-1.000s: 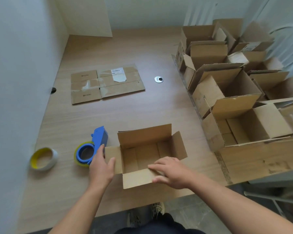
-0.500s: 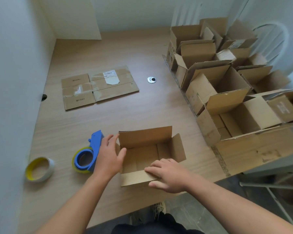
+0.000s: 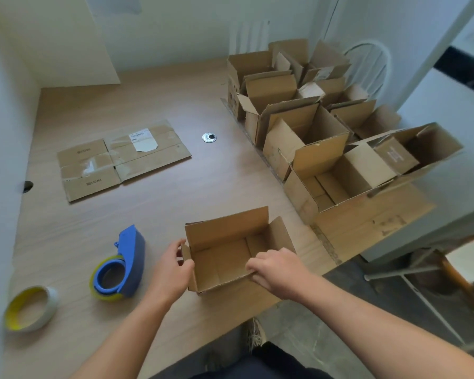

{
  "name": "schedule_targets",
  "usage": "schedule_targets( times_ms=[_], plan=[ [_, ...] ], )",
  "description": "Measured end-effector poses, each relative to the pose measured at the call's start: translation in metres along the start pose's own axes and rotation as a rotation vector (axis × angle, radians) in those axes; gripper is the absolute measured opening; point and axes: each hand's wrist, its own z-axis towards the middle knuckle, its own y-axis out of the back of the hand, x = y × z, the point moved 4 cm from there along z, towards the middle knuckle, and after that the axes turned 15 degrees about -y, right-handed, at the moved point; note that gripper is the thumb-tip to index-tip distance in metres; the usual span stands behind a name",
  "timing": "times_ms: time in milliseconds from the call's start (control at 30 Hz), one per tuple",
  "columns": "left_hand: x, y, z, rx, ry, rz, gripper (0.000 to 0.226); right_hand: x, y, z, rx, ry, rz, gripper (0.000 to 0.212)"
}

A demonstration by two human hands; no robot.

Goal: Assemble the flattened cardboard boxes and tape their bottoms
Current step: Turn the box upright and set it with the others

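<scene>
— How far along?
— Built boxes [image 3: 326,127] crowd the right side; one flattened box [image 3: 121,160] lies untouched behind.
— And this one?
— Open box [image 3: 230,242] at the near edge: left hand [image 3: 170,272] pinches its end flap, right hand [image 3: 279,272] curls over its near wall.

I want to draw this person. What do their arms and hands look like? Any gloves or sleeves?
No gloves: the left hand and right hand are bare, with no rings or watch showing. The left forearm and right forearm are bare too; no sleeves show.
</scene>
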Motion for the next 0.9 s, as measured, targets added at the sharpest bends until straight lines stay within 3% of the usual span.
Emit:
schedule_targets(
  times_ms=[133, 467, 567, 633, 700, 800, 900],
  plan=[
    [-0.012, -0.026, -0.007, 0.034, 0.007, -0.075, 0.051, -0.021, -0.013, -0.019, -0.004, -0.034, -0.004, 0.023],
    [-0.051, -0.072, -0.012, 0.049, 0.01, -0.06, 0.053, -0.092, -0.004, -0.052, -0.276, -0.039, 0.0, 0.01],
    [-0.066, -0.101, -0.019, 0.026, 0.027, -0.078, 0.05, -0.122, -0.003, -0.056, -0.27, -0.053, 0.02, 0.025],
    [-0.076, -0.117, -0.028, -0.02, 0.059, -0.083, 0.052, -0.139, -0.006, -0.061, -0.212, -0.086, 0.118, 0.044],
    [-0.083, -0.13, -0.038, -0.079, 0.085, -0.093, 0.053, -0.16, -0.004, -0.072, -0.301, -0.089, 0.203, 0.058],
    [-0.087, -0.14, -0.05, -0.162, 0.059, -0.016, 0.056, -0.206, -0.001, -0.085, -0.388, -0.176, 0.454, 0.065],
    [-0.085, -0.148, -0.065, -0.218, 0.088, 0.039, 0.057, -0.238, -0.005, -0.085, -0.265, -0.337, 0.765, 0.069]
  ],
)
